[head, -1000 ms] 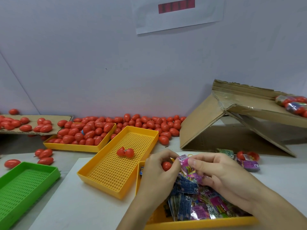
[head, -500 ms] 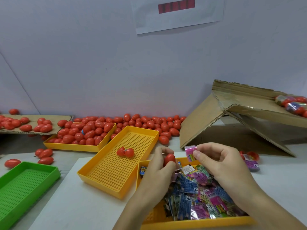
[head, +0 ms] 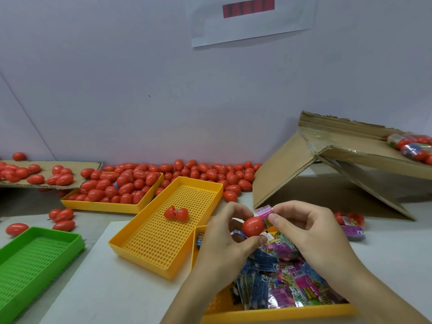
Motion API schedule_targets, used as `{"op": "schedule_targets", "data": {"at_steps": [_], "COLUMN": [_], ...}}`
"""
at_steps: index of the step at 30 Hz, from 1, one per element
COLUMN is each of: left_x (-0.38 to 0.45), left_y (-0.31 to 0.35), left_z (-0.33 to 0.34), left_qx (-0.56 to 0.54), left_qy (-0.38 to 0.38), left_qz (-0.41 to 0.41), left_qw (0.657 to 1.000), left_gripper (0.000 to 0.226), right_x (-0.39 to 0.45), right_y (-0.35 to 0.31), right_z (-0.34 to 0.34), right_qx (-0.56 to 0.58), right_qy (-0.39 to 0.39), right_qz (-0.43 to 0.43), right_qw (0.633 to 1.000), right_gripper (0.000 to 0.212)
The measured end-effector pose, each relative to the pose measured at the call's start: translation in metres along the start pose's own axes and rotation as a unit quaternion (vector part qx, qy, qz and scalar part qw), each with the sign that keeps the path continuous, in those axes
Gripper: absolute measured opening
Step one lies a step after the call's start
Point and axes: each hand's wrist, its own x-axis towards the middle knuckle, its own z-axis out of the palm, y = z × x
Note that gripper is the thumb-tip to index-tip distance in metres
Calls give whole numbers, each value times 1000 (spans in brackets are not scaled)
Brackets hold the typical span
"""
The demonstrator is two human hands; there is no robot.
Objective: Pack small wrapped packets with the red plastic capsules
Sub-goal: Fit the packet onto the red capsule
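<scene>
Near tray (head: 275, 315), yellow, is filled with blue and pink wrapped packets (head: 282, 274); its near-left part is hidden by the left forearm. Above it, a red capsule (head: 253, 226) is gripped by the curled fingers of the left hand (head: 224, 239), and a pink packet (head: 264, 211) is pinched between thumb and forefinger of the right hand (head: 308, 232), just right of the capsule and touching it. Whether the capsule is open cannot be told. Middle yellow tray (head: 149, 237), perforated, just left of the near tray, holds a single opened capsule (head: 176, 213), its two halves lying side by side. Far yellow tray (head: 105, 206) is heaped with closed red capsules (head: 121, 183). Green perforated tray (head: 35, 260) is seen at near left with nothing visible inside. Loose capsules (head: 210, 171) are strewn along the wall on the worktop (head: 105, 288), more on a flat cardboard sheet (head: 46, 166) at far left, a few between it and the green tray. Collapsed cardboard box (head: 327, 174) is propped at far right, with capsules and wrapped items on its upper flap. Right of the hands, an opened capsule (head: 349, 218) and a purple packet (head: 353, 231) lie on the worktop, partly hidden by the right hand. A paper notice (head: 252, 19) is fixed to the wall.
</scene>
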Motion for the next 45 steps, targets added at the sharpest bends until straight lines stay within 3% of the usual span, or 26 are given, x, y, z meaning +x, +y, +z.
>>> {"op": "schedule_targets", "data": {"at_steps": [11,16,23,28,35,45], "left_x": [0,0,1,1,1,0], "left_y": [0,0,-2,-3,-4,-2], "left_z": [0,0,0,1,1,1], "left_qx": [-36,-58,-52,-25,-18,-3], "left_qy": [-3,4,2,4,6,-4], "left_qz": [21,11,9,16,20,31], "left_qw": [999,998,999,1000,1000,1000], "left_gripper": [24,35,39,43,47,49], "right_x": [1,2,2,1,0,1], "right_y": [3,6,6,3,7,7], "right_z": [0,1,-4,-2,0,1], "right_qx": [13,35,113,105,116,90], "right_qy": [-2,12,-61,-60,-18,-32], "right_qz": [-10,4,53,40,26,11], "right_qw": [1000,999,990,992,993,995], "right_gripper": [12,27,39,49,45,38]}}
